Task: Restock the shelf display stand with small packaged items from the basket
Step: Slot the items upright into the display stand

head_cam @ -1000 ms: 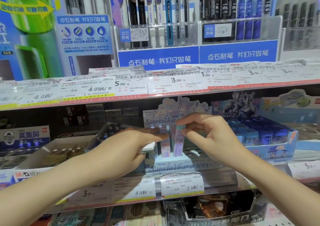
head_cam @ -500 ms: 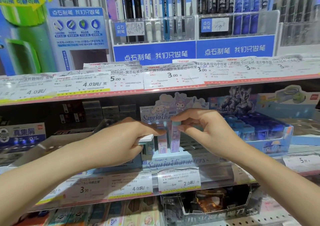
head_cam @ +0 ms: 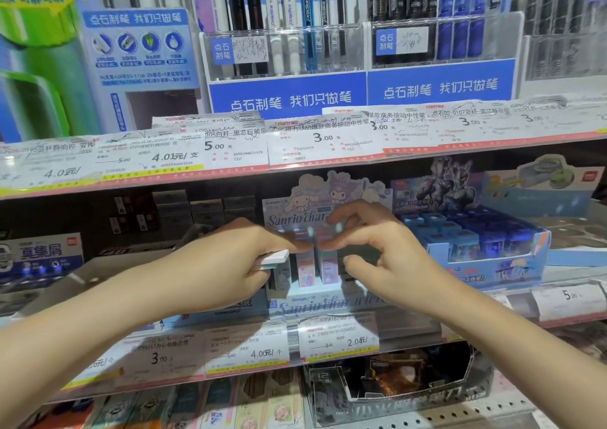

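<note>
A pale blue Sanrio display stand (head_cam: 328, 303) sits on the middle shelf, with a few small pastel packs (head_cam: 307, 269) standing upright in it. My left hand (head_cam: 226, 267) holds a small white and teal pack (head_cam: 274, 258) under its fingers, and its fingertips reach to the tops of the standing packs. My right hand (head_cam: 377, 248) is curled over the stand from the right, its fingertips pinching the top of an upright pack (head_cam: 328, 264). The two hands almost meet above the stand. No basket is in view.
A blue box of small blue items (head_cam: 476, 248) stands right of the stand. Dark boxes (head_cam: 184, 211) sit at the back left, a white tray (head_cam: 98, 277) at the left. Price labels (head_cam: 338, 340) line the shelf edges. Pen racks (head_cam: 295, 34) fill the shelf above.
Both hands have stayed over the stand and shifted only slightly. The right fingers have curled lower onto the upright packs; the view has tilted a little.
</note>
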A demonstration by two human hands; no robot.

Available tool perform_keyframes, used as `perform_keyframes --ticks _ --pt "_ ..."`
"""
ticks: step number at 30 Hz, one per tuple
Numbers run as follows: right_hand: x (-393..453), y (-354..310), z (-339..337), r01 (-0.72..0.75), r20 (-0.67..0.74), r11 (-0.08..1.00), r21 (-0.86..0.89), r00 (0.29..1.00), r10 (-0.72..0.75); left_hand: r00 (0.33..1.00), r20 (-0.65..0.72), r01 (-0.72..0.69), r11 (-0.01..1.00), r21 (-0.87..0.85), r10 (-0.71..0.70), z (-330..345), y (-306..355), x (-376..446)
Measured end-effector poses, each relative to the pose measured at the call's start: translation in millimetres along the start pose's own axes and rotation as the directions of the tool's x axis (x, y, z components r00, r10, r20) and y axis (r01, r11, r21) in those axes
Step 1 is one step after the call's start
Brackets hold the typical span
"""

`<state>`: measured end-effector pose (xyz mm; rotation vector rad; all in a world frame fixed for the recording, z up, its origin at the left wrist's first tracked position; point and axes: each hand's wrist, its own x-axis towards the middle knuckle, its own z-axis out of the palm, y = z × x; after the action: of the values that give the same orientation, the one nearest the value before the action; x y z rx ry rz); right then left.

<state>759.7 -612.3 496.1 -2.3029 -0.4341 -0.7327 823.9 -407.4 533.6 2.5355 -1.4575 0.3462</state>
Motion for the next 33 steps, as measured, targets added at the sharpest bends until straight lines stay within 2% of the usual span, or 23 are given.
perform_keyframes --ticks 3,5,10,13,17,20,23,27,31,33 --pt "-1.7 2.7 -0.2 -0.06 0.048 0.998 0.035 0.997 0.058 1.0 0.003 0.023 1.0 -0.001 -0.023 0.1 0.4 0.5" --pt "0.0 1.4 -1.5 -0.051 0.049 0.999 0.01 0.998 0.05 1.0 -0.009 0.006 1.0 -0.025 -0.007 0.1 2.0 0.4" --pt "-4.0 -19.5 2.6 0.139 -0.079 0.988 -0.072 0.986 -0.145 0.963 -0.268 -0.043 0.995 -0.095 0.016 -0.2 12.3 -1.3" --pt "-7.2 -40.9 9.0 0.228 -0.162 0.968 0.107 0.964 -0.209 0.95 -0.309 -0.089 0.986 -0.14 0.042 -1.5 18.7 -3.5" --pt "-1.9 -56.2 15.8 0.213 -0.226 0.928 0.305 0.963 -0.147 0.97 -0.243 -0.075 0.971 -0.226 0.019 -1.7 28.3 -3.6" --pt "1.2 -56.0 16.7 0.144 -0.192 0.914 0.379 0.979 -0.075 0.984 -0.177 -0.043 0.94 -0.34 -0.019 0.9 32.5 -1.7" --pt "2.4 -48.9 15.2 0.071 -0.143 0.862 0.502 0.99 0.001 0.998 -0.003 0.05 0.838 -0.544 -0.062 1.1 33.7 -3.5" --pt "-0.4 -43.2 19.3 0.027 -0.148 0.846 0.532 0.987 0.062 0.985 0.158 0.156 0.749 -0.644 -0.07 -0.1 31.5 -5.2" --pt "-3.3 -42.5 15.2 0.022 -0.257 0.821 0.571 0.954 0.154 0.956 0.263 0.288 0.559 -0.777 -0.128 -1.3 29.1 -7.8" --pt "-2.7 -38.3 7.1 0.011 -0.304 0.816 0.577 0.931 0.202 0.947 0.271 0.322 0.483 -0.814 -0.175 1.7 21.9 -11.8"
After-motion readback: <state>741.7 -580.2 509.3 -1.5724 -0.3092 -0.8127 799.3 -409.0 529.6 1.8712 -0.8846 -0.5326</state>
